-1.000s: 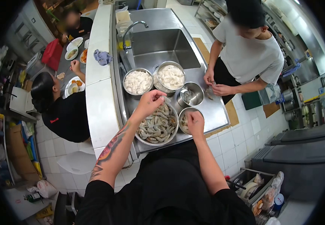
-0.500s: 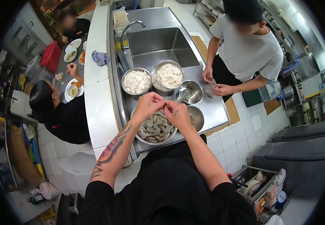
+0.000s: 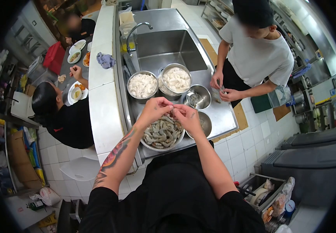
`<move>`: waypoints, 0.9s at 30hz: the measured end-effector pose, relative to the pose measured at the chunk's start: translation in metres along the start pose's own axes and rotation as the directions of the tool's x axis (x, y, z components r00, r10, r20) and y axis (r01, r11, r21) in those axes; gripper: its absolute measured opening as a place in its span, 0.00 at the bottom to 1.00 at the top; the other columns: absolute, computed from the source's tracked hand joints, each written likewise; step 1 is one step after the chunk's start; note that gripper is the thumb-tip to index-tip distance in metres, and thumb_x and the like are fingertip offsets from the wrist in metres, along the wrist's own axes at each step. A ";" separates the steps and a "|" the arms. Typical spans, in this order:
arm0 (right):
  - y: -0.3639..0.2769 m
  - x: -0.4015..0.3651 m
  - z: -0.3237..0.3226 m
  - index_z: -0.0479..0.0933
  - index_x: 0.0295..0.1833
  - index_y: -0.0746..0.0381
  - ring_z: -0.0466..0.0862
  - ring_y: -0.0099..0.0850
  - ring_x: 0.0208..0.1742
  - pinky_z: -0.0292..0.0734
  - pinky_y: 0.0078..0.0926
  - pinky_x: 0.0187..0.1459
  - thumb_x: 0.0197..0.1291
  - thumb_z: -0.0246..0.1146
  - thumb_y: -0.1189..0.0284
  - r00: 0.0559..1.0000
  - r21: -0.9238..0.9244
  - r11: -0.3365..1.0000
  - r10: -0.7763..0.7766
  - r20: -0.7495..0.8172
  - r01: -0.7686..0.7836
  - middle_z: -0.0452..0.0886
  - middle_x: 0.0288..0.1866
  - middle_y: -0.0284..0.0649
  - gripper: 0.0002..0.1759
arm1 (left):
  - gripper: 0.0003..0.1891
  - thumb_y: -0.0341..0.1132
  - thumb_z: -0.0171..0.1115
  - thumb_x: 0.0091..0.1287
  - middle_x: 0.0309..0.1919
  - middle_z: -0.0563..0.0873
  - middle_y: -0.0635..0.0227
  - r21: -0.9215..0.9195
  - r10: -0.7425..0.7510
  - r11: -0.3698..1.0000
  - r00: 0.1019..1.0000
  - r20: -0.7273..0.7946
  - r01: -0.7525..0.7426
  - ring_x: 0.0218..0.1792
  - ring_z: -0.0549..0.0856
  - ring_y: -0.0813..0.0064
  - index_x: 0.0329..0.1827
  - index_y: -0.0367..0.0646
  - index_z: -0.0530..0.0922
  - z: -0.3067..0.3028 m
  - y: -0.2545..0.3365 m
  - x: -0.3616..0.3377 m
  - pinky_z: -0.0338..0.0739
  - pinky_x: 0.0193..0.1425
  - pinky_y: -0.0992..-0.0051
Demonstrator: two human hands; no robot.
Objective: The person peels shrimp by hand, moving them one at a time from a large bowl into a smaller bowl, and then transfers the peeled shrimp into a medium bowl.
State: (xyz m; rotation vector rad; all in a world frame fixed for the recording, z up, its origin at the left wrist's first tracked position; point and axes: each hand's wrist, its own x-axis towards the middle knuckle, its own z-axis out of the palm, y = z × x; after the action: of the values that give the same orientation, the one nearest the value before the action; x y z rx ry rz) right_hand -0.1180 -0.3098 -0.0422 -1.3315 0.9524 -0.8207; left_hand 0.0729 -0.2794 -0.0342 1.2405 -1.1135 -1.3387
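My left hand (image 3: 156, 110) and my right hand (image 3: 187, 117) meet fingertip to fingertip, both pinched closed. Between them is what looks like a shrimp, mostly hidden by the fingers. Just below is a wide bowl of raw grey unpeeled shrimp (image 3: 163, 134). Partly behind my right hand stands a metal bowl (image 3: 206, 125), its contents mostly hidden. Farther back are two metal pots heaped with pale peeled shrimp (image 3: 142, 85), the right one (image 3: 176, 79) tilted on top of another container. A smaller metal bowl (image 3: 199, 97) holds a few grey pieces.
Behind the pots is a steel sink (image 3: 168, 50) with a curved faucet (image 3: 131, 37). A purple cloth (image 3: 105, 60) lies on the white tiled ledge (image 3: 102, 93). Across the counter, a co-worker (image 3: 255, 54) handles small grey pieces. Two people sit at a table with food at left.
My hands stay pinched together over the shrimp bowl, with small finger shifts. The co-worker's hands move slightly at the counter edge. The whole view shifts a little.
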 end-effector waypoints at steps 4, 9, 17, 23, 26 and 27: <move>-0.007 -0.002 0.004 0.85 0.53 0.70 0.91 0.26 0.36 0.86 0.24 0.41 0.67 0.68 0.73 0.983 -0.310 0.934 -0.183 0.013 0.178 0.91 0.37 0.45 0.13 | 0.10 0.31 0.70 0.71 0.37 0.90 0.66 0.054 -0.025 0.998 1.000 -0.005 0.025 0.35 0.88 0.82 0.48 0.34 0.84 0.002 0.006 -0.002 0.84 0.41 0.81; 0.000 0.004 0.000 0.85 0.50 0.72 0.91 0.26 0.36 0.86 0.23 0.38 0.70 0.66 0.72 0.999 -0.094 0.995 0.035 -0.030 -0.038 0.91 0.34 0.45 0.13 | 0.09 0.29 0.69 0.71 0.40 0.90 0.66 -0.003 -0.057 0.998 0.998 0.000 0.057 0.38 0.87 0.82 0.50 0.34 0.85 0.003 0.007 -0.003 0.84 0.45 0.80; 0.013 -0.010 -0.013 0.85 0.44 0.70 0.90 0.29 0.34 0.84 0.26 0.36 0.69 0.66 0.73 0.996 -0.170 0.985 -0.043 -0.082 0.029 0.89 0.36 0.46 0.10 | 0.12 0.26 0.69 0.68 0.39 0.90 0.69 0.253 0.155 0.954 0.987 0.046 -0.162 0.40 0.87 0.82 0.54 0.36 0.87 0.008 0.011 -0.006 0.82 0.47 0.77; 0.052 -0.030 -0.063 0.86 0.46 0.65 0.90 0.36 0.36 0.82 0.32 0.39 0.65 0.68 0.74 0.951 -0.554 0.820 -0.270 -0.150 0.146 0.87 0.36 0.47 0.08 | 0.10 0.29 0.68 0.70 0.39 0.91 0.69 0.174 0.115 0.979 0.993 -0.021 -0.109 0.40 0.87 0.83 0.52 0.38 0.88 0.006 0.010 -0.004 0.82 0.46 0.77; 0.091 -0.039 -0.103 0.86 0.47 0.64 0.89 0.38 0.38 0.83 0.32 0.43 0.64 0.68 0.74 0.944 -0.775 0.622 -0.310 -0.114 0.110 0.86 0.38 0.47 0.09 | 0.10 0.29 0.68 0.70 0.39 0.90 0.71 0.225 0.089 0.971 0.996 -0.011 -0.085 0.40 0.86 0.84 0.53 0.38 0.87 0.006 0.009 -0.004 0.81 0.46 0.78; 0.086 -0.041 -0.104 0.86 0.49 0.63 0.89 0.39 0.39 0.83 0.31 0.44 0.64 0.68 0.74 0.931 -0.901 0.412 -0.365 -0.029 0.133 0.86 0.39 0.46 0.10 | 0.10 0.29 0.69 0.70 0.39 0.90 0.71 0.277 0.068 0.959 0.998 -0.003 -0.064 0.40 0.86 0.84 0.52 0.38 0.87 0.007 0.008 -0.003 0.82 0.47 0.77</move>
State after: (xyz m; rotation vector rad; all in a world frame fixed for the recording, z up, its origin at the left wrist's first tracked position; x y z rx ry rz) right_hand -0.2332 -0.3079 -0.1237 -2.4125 1.5009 -0.6951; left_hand 0.0664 -0.2774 -0.0251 1.3967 -1.3555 -1.1503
